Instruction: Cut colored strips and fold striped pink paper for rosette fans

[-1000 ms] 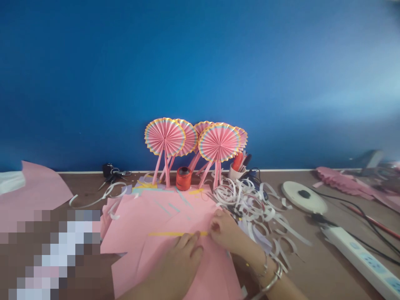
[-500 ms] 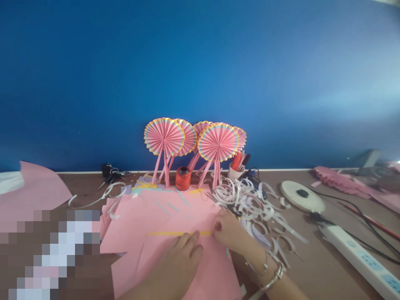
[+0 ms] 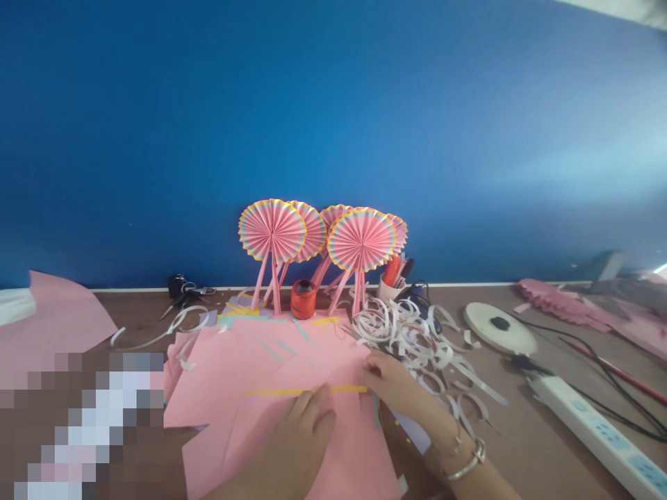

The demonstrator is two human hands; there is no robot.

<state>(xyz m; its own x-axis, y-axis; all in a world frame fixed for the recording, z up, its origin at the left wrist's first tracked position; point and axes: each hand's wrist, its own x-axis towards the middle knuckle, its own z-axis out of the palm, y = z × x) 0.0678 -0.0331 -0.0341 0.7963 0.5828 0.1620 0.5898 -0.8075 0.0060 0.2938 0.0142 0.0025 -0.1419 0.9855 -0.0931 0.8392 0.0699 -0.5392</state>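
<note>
A pink paper sheet (image 3: pixel 260 389) lies on the brown table before me, with a thin yellow strip (image 3: pixel 281 392) running across it. My left hand (image 3: pixel 299 437) rests flat on the sheet, fingertips pressing just below the strip. My right hand (image 3: pixel 390 385), with bracelets on its wrist, pinches the strip's right end at the sheet's edge. Its fingers are closed on the paper.
Several pink pleated paper fans (image 3: pixel 323 239) stand against the blue wall, with an orange tape roll (image 3: pixel 303 299) and a pen cup (image 3: pixel 388 286) beside them. Curled white paper strips (image 3: pixel 417 340) lie right of the sheet. A white round lamp base (image 3: pixel 499 328) and power strip (image 3: pixel 599 430) sit further right; scissors (image 3: pixel 180 297) back left.
My right hand has slid a little to the right along the yellow strip, which now reaches farther right. My left hand has stayed pressed on the sheet.
</note>
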